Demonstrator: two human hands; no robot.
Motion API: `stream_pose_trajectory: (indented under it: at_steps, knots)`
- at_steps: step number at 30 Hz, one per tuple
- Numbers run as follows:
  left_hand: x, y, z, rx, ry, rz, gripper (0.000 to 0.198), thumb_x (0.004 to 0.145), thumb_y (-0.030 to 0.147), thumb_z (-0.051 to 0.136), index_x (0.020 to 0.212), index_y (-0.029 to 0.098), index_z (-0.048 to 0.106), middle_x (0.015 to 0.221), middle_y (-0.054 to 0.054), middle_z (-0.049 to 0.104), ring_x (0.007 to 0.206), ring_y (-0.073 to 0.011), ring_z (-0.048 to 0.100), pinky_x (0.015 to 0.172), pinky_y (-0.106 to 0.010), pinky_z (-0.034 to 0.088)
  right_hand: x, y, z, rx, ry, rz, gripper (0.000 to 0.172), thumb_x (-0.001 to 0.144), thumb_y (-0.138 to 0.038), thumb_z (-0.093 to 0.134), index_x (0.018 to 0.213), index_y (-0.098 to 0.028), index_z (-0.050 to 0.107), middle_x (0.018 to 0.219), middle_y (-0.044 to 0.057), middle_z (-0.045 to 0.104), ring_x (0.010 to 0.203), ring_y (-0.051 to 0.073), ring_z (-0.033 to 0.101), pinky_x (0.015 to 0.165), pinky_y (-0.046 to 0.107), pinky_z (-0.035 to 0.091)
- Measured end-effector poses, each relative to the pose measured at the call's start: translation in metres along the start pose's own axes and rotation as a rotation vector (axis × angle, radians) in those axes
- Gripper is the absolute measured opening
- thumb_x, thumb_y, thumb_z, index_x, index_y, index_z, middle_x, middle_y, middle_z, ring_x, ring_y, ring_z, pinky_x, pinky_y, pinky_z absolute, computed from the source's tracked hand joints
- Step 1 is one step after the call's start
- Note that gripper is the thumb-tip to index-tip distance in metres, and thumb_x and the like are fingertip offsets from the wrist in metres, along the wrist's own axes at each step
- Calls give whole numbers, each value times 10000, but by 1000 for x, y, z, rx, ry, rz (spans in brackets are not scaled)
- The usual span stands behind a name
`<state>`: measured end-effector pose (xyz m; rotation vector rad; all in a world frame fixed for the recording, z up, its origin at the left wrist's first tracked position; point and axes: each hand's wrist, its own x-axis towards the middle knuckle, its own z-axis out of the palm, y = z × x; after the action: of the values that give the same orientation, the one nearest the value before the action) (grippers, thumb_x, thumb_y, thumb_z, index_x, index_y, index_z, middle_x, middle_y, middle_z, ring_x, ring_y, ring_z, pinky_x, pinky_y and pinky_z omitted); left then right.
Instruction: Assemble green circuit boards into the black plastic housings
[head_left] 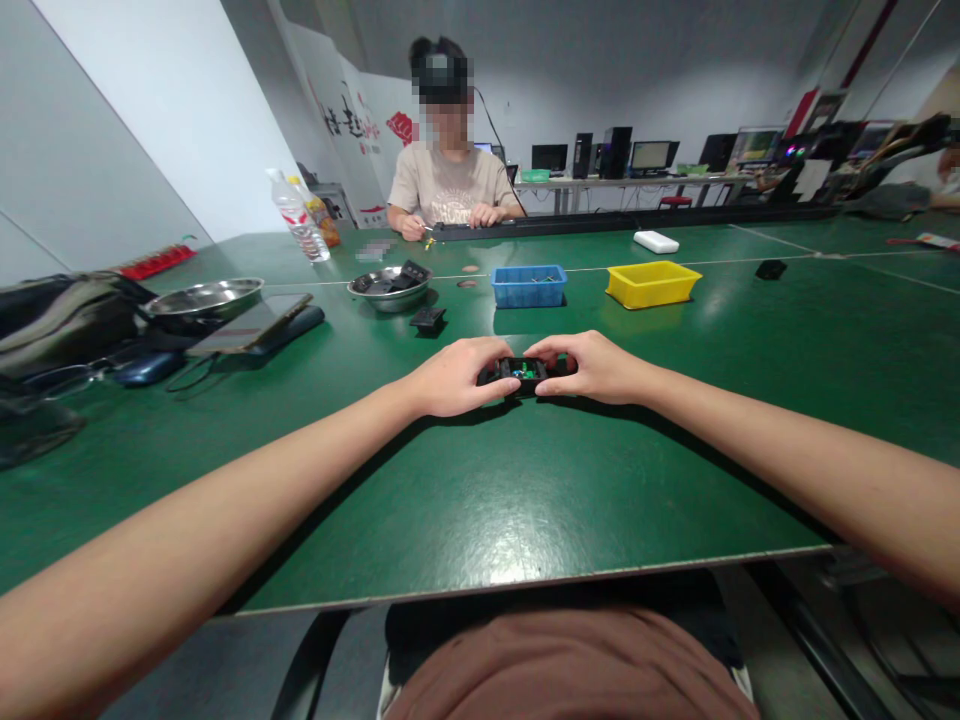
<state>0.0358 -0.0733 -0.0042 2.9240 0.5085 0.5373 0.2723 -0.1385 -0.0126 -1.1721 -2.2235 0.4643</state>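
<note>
Both of my hands are on one small black plastic housing [529,387] with green and blue parts inside its open top. My left hand [466,375] grips its left end, thumb in front and fingers behind. On the right end, my right hand [592,370] closes in the same way. The housing is low over the green table [480,480]; whether it touches the surface is hard to see. Beyond my left hand lies a loose black plastic piece [428,320]. Behind that, a metal bowl [390,300] holds several black pieces.
A blue bin [528,292] with small metal parts and a yellow bin [651,290] stand beyond my hands. To the left are a phone-like tablet [251,325], a metal dish [206,298] and a water bottle [300,220]. A person [454,180] sits opposite, hands on the table.
</note>
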Motion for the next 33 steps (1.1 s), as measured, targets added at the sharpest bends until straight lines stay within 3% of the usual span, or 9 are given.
stream_pose_trajectory:
  at_steps: [25, 33]
  knots:
    - [0, 1, -3, 57, -25, -66, 443, 947, 565, 421, 887, 161, 593, 782, -48, 622, 681, -187, 567, 647, -289, 389, 0, -1, 2, -31, 40, -12, 376, 829, -326, 739, 1162, -151, 736, 933, 61, 754, 754, 152, 642, 707, 267, 453]
    - [0, 2, -4, 81, -39, -47, 359, 862, 531, 564, 854, 173, 587, 751, -30, 601, 651, -177, 550, 621, -279, 387, 0, -1, 1, -21, 30, -22, 390, 815, -327, 742, 1167, -160, 741, 980, 66, 759, 769, 158, 653, 703, 271, 464]
